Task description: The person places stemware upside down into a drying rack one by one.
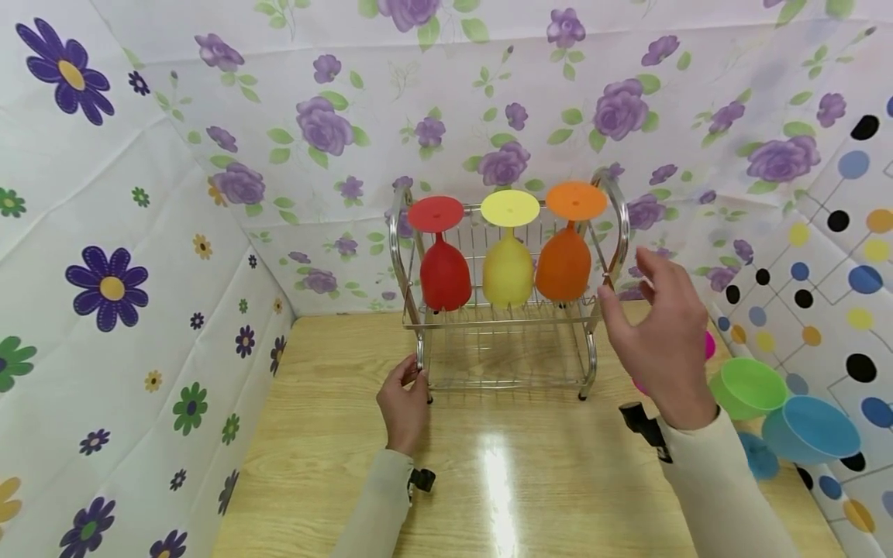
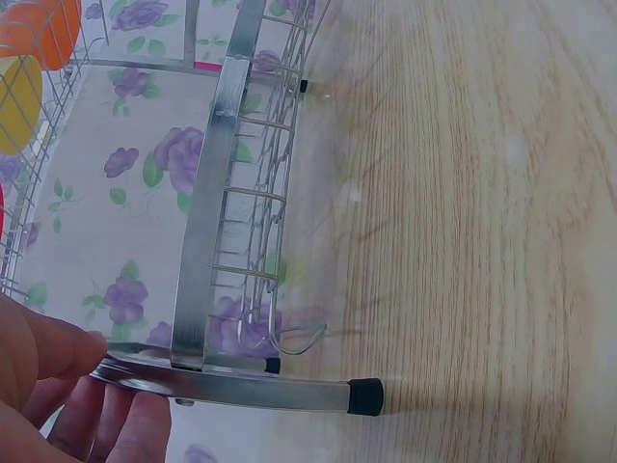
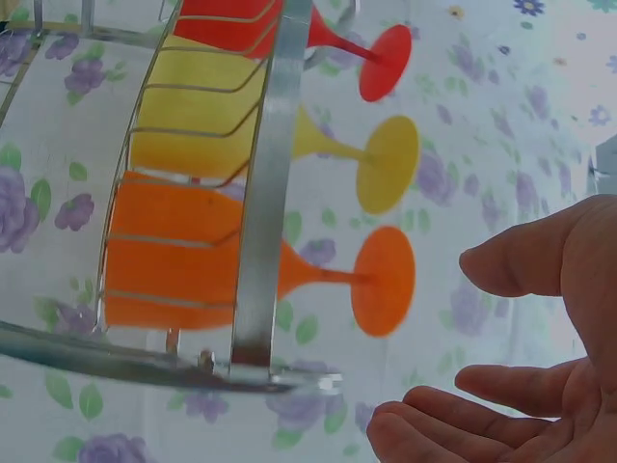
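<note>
A two-tier chrome dish rack [image 1: 498, 322] stands on the wooden table. Its upper tier carries three upside-down plastic goblets in a row: red [image 1: 445, 275], yellow [image 1: 507, 271] and orange [image 1: 563, 267], with their round bases on top. My left hand [image 1: 405, 407] pinches the rack's front left leg [image 2: 241, 386] between thumb and fingers, just above the black foot. Beside the rack's right side, my right hand [image 1: 666, 341] is held in the air with thumb and fingers spread apart. It holds nothing and is nearest to the orange goblet.
To the right stand a green bowl [image 1: 749, 387] and a blue bowl [image 1: 809, 430], with another blue piece [image 1: 759, 456] beside them. Pink items [image 1: 709, 346] are mostly hidden behind my right hand. Patterned cloth walls [image 1: 391, 93] border the table [image 1: 314, 465] at the back and both sides.
</note>
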